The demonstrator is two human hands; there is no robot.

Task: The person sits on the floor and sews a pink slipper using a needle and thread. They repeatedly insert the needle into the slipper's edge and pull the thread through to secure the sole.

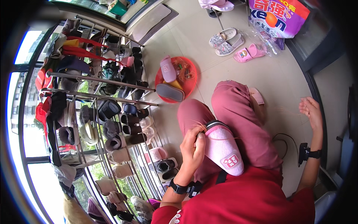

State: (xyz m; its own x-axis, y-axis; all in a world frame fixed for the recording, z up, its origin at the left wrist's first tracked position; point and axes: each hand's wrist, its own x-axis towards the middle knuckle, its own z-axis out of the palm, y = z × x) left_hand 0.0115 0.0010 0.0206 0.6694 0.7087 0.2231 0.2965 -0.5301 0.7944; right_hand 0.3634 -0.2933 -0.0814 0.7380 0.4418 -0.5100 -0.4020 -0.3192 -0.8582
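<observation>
A fuzzy pink slipper (222,148) with a printed patch near its toe lies over my lap, its dark-edged end pointing away from me. My left hand (193,147) grips that dark edge, where several loose orange thread ends (200,126) stick out. Across the slipper's upper runs a strand of orange thread. Far out to the right, my right hand (310,109) is raised with its fingers curled. A faint orange thread (282,108) reaches towards it, pinched at the fingers. Whether a needle is there too is too small to tell.
A red basin (193,89) on the tiled floor holds pink and grey slippers and orange thread. Metal shoe racks (103,84) full of footwear stand at left. Beyond are patterned shoes (226,42), a pink sandal (249,53) and a detergent bag (279,18). A dark cord (291,137) lies at right.
</observation>
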